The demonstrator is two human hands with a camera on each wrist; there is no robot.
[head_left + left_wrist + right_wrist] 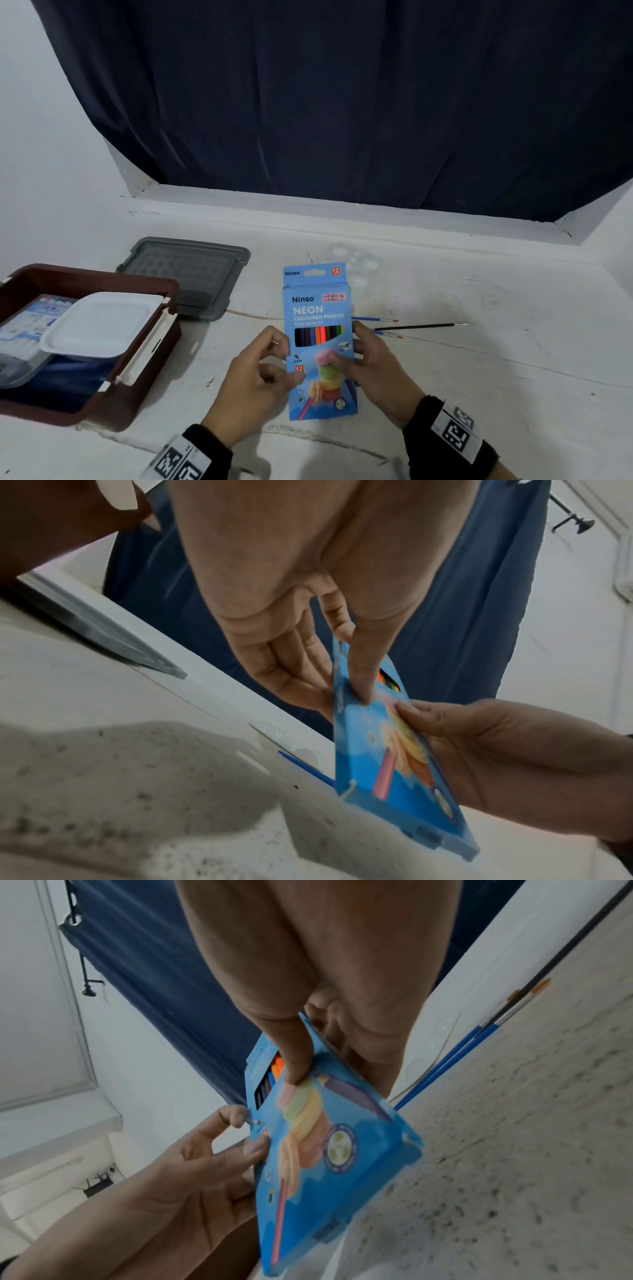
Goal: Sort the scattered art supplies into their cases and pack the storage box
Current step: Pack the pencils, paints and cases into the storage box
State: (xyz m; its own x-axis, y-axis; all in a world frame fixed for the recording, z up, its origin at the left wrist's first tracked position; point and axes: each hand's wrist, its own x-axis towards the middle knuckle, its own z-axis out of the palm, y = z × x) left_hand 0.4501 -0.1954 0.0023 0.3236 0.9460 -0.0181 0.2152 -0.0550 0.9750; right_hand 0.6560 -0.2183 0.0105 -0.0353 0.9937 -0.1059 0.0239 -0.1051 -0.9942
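Holding the blue pencil box [318, 342] between both hands just above the table [479, 359], the person has its long axis running straight away from the fingertips, flap end farthest out. The right hand [376, 370] clamps one long edge, thumb on the printed face and fingers behind, while the left hand [253, 380] pinches the opposite edge. The brown storage box [150, 346] sits well off past the left hand's knuckles, so that hand looks nearer for the carry, and the loose brushes [421, 327] lie just beyond the right fingers.

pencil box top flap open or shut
Open. The pencil box has its top flap standing up above the box mouth, untucked, while the left hand and right hand hold its sides.
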